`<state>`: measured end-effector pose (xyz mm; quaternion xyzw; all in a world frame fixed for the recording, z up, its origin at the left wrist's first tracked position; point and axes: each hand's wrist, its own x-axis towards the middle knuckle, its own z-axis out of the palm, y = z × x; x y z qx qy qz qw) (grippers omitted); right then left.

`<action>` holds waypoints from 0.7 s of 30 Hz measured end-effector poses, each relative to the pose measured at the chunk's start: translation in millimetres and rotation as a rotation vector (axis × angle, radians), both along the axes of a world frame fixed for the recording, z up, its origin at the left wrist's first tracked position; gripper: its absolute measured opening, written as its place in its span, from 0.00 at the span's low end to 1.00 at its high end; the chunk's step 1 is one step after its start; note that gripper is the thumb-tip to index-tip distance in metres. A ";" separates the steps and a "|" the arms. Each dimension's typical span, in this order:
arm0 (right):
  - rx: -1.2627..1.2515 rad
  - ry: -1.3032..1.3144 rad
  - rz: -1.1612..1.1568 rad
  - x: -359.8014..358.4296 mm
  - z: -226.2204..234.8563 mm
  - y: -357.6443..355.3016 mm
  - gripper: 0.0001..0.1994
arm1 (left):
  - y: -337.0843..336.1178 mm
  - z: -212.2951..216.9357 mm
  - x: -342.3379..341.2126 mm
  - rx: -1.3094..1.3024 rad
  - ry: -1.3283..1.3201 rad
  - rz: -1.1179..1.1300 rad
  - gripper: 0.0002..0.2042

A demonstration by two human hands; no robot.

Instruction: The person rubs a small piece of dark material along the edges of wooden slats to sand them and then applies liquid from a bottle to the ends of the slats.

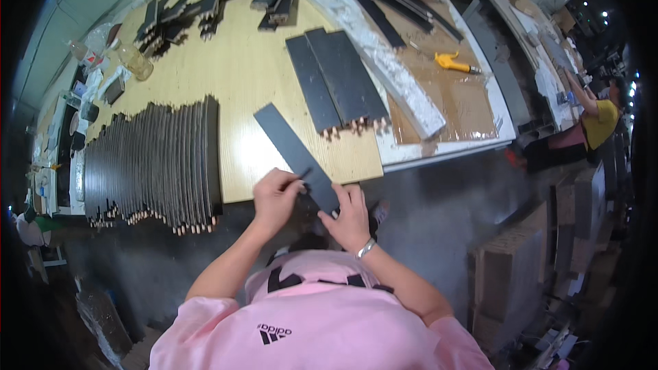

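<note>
A long dark grey board (pixel 291 142) lies slantwise over the table's front edge, its near end by my body. My right hand (pixel 349 218) grips that near end, with the thumb on the top face and the fingers over the right edge. My left hand (pixel 275 195) is closed in a pinch above the board's left edge. A thin, short black stick (pixel 306 174) pokes out from its fingertips over the board; its exact kind cannot be made out.
Left on the table (pixel 253 82) stands a tight row of dark boards (pixel 154 161) with pale pegs at their ends. Two wider dark panels (pixel 336 79) lie right of centre. Beyond are a white foam strip (pixel 384 62), a yellow air gun (pixel 454 63) and a person (pixel 598 123) far right.
</note>
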<state>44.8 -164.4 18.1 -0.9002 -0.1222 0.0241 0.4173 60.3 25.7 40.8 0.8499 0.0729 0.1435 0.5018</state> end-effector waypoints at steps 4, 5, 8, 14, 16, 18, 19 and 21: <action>0.503 0.585 -0.019 1.3 7.0 -7.1 0.16 | 48.5 -9.1 36.5 -0.001 -0.071 0.248 0.03; 0.907 0.930 -0.061 -5.8 -3.2 -14.6 0.13 | 54.8 -8.4 46.6 0.024 -0.085 0.263 0.03; 1.093 1.058 -0.064 -14.9 -10.2 -21.0 0.20 | 69.4 -15.8 73.0 0.170 -0.044 0.271 0.03; 1.179 1.154 -0.076 -14.7 -23.1 -24.7 0.22 | 74.3 -27.3 115.2 0.501 -0.018 0.236 0.04; 1.185 1.155 -0.081 -12.2 -22.4 -27.0 0.22 | 63.5 -32.6 110.7 0.581 -0.072 0.184 0.04; 1.186 1.169 -0.089 -11.6 -23.0 -30.5 0.23 | 36.0 -37.1 78.5 0.621 -0.176 0.072 0.03; 1.191 1.171 -0.094 -11.1 -22.8 -31.8 0.23 | 20.9 -37.9 55.8 0.605 -0.222 -0.006 0.03; 1.169 1.219 -0.075 -9.5 -22.0 -33.6 0.24 | -6.1 -31.6 9.7 0.501 -0.189 -0.225 0.04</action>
